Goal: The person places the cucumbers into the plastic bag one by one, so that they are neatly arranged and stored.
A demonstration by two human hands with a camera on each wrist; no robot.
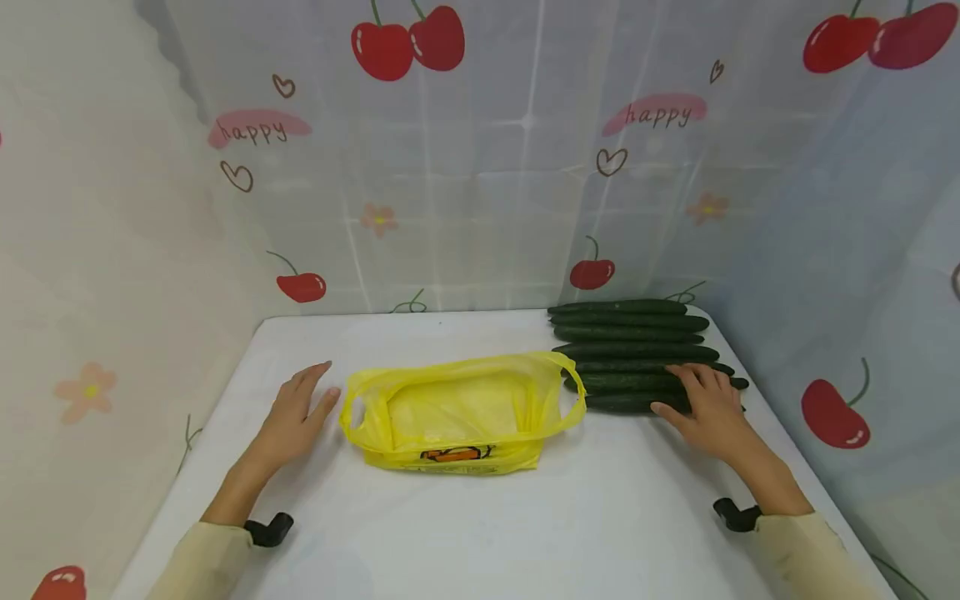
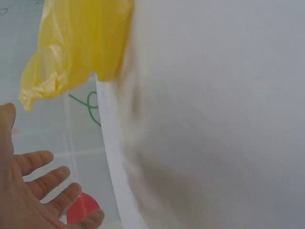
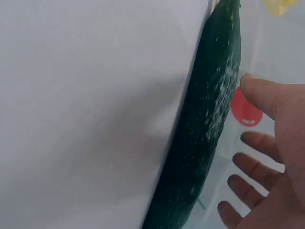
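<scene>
Several long dark green cucumbers point(image 1: 633, 351) lie side by side in a stack of rows at the table's far right. Over the nearest ones is my right hand point(image 1: 705, 410), its fingers spread and holding nothing. In the right wrist view the closest cucumber point(image 3: 198, 124) lies beside that hand point(image 3: 271, 152), with a gap to the thumb. A yellow plastic bag point(image 1: 457, 408) with two loop handles sits mid-table, its mouth spread wide. Left of it, my left hand point(image 1: 288, 421) hovers with loose fingers, apart from the bag. The left wrist view shows the bag's side point(image 2: 90, 38) beyond the hand point(image 2: 38, 191).
A white table point(image 1: 465, 533) carries everything. Pale curtains point(image 1: 480, 167) printed with cherries, hearts and flowers hang behind and on both sides. Each wrist wears a black camera mount, such as the left one point(image 1: 270, 530).
</scene>
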